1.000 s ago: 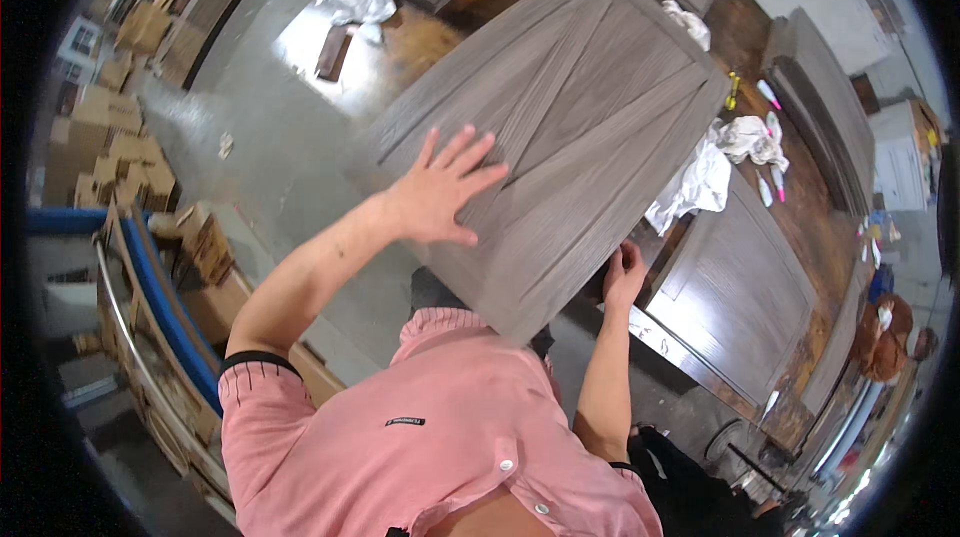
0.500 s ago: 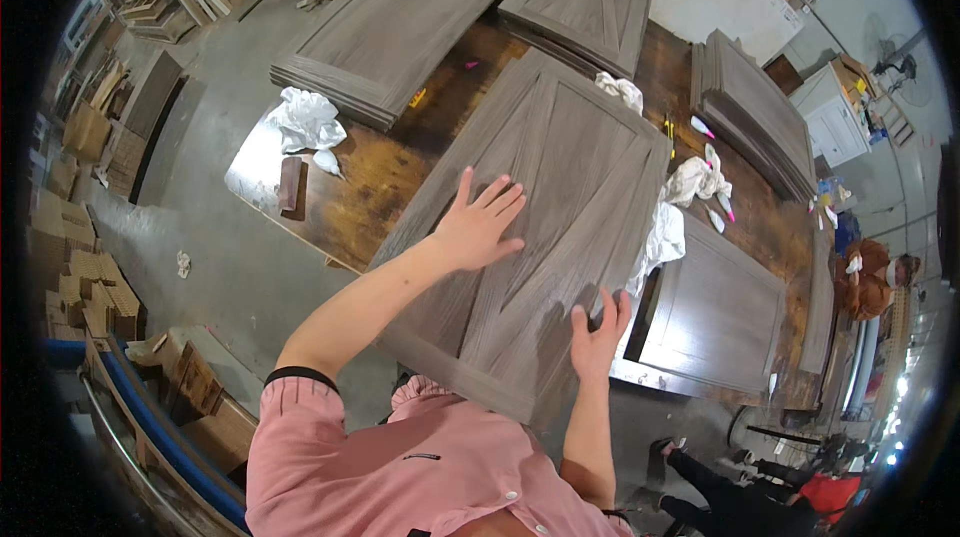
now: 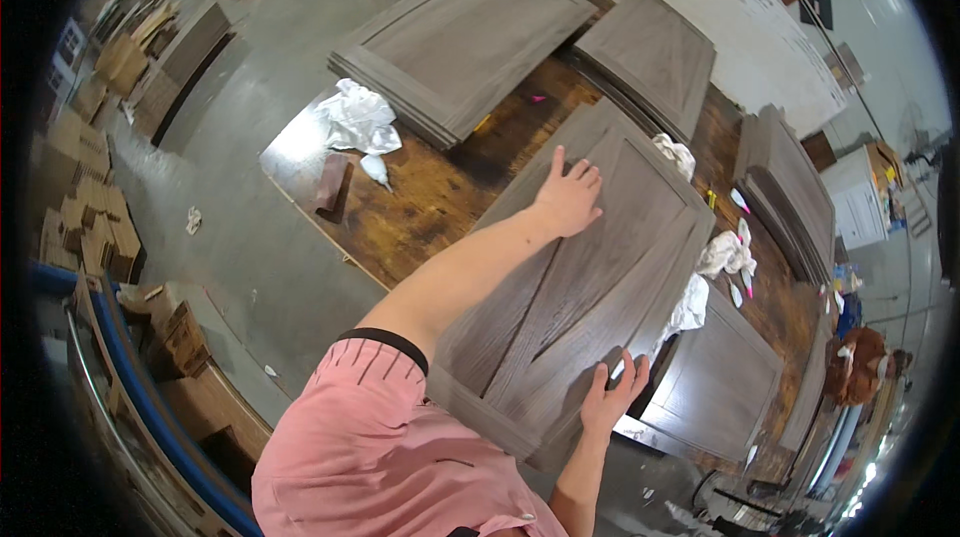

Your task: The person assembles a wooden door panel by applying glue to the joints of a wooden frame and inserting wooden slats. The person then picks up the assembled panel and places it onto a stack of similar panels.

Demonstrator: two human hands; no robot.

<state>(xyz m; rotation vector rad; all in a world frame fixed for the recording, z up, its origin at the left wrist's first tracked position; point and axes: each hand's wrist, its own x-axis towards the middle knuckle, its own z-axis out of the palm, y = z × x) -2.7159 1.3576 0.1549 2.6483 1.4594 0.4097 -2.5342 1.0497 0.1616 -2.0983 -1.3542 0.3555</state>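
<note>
A grey-brown wooden door panel (image 3: 575, 312) with a raised frame and slanting boards lies in front of me, its near end by my pink shirt. My left hand (image 3: 567, 201) rests on its far part, close to the left edge, fingers spread and palm down. Beside the right edge, nearer me, is my right hand (image 3: 608, 401), with thumb and fingers apart and curved. A small bright patch shows between those fingers; I cannot make out what it is. Neither hand visibly grips anything.
Stacked grey panels (image 3: 460, 47) lie on the stained wooden table (image 3: 395, 222), with another stack (image 3: 650, 57) beyond and one (image 3: 790, 192) at right. White rags (image 3: 357, 117), a small white bottle (image 3: 376, 170) and a brown block (image 3: 333, 185) sit at left. A flat panel (image 3: 715, 372) lies at right.
My left hand has slid up the panel, toward its far end. My right hand is lower in the view, by the right edge. The whole scene has shifted rightward and down.
</note>
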